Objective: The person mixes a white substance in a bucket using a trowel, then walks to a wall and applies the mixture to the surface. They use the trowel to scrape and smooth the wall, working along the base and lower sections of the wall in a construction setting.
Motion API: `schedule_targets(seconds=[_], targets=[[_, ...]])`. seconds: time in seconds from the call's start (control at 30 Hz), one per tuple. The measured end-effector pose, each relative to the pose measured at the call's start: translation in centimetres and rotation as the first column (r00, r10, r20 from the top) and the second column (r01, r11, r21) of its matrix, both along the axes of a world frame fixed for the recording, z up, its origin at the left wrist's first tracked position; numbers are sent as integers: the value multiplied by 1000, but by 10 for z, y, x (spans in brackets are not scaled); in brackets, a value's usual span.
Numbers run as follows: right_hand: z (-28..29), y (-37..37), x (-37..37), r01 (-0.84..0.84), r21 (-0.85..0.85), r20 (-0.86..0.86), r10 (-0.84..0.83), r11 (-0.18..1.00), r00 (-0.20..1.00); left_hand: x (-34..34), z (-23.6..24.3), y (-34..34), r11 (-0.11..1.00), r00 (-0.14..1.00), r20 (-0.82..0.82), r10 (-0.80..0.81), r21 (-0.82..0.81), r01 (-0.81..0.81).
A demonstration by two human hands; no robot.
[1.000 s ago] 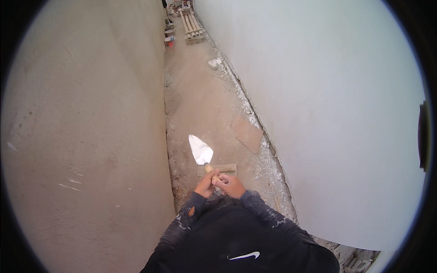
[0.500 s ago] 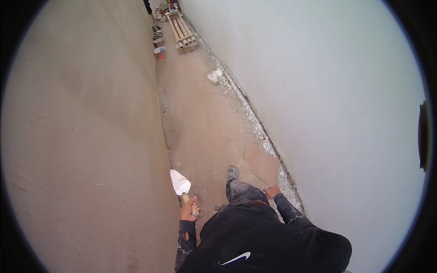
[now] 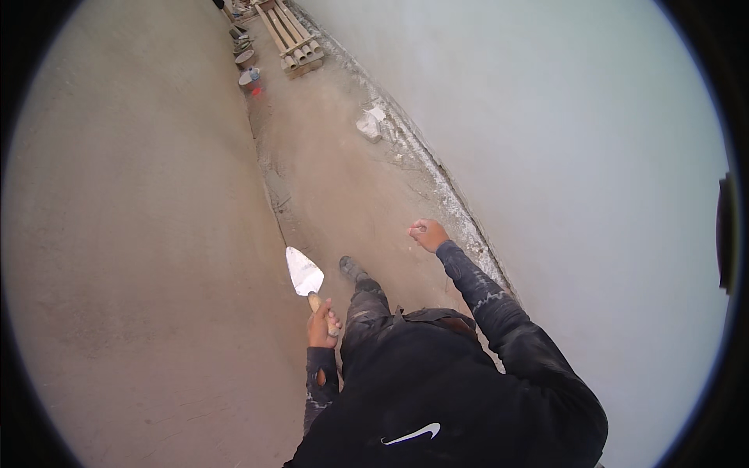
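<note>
My left hand [image 3: 322, 326] is wrapped around the wooden handle of a pointed trowel [image 3: 303, 271]. The pale metal blade points away from me, beside the left wall, and its face looks bare apart from light smears. Out in front on the right, above the floor, my right hand [image 3: 427, 235] is a loose fist with nothing visible in it. Dark sleeves cover both forearms.
A narrow dirt passage [image 3: 335, 179] runs between a brownish wall [image 3: 140, 234] and a pale wall [image 3: 562, 171]. A whitish block [image 3: 369, 127] sits by the right edge. Farther off are buckets [image 3: 246, 80] at left and long pipes [image 3: 287, 31].
I have stepped forward, the other foot now leading. My right hand has swung up and forward from beside my hip. The flat reddish slab on the right has left view. The trowel stays gripped.
</note>
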State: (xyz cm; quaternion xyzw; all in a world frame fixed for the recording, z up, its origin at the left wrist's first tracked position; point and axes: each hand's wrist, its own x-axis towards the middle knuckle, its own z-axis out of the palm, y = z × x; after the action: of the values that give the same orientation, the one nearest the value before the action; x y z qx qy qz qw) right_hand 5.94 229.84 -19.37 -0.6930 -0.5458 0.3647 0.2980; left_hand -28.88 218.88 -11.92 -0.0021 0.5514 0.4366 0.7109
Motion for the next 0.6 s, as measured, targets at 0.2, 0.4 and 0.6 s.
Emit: schedule_targets(seconds=[0.2,0.4,0.6], targets=[[-77,53,8,423,-546,-10,-511,723,860,-36,-9,223,978,977,37,-208,34,206],[-119,62,-14,279,-722,274,-108,633,955,-56,22,393,936,917,-188,-351,-51,348],[-193,211,-14,-16,-723,447,486,691,751,-71,-35,547,936,918,-185,-352,-98,339]])
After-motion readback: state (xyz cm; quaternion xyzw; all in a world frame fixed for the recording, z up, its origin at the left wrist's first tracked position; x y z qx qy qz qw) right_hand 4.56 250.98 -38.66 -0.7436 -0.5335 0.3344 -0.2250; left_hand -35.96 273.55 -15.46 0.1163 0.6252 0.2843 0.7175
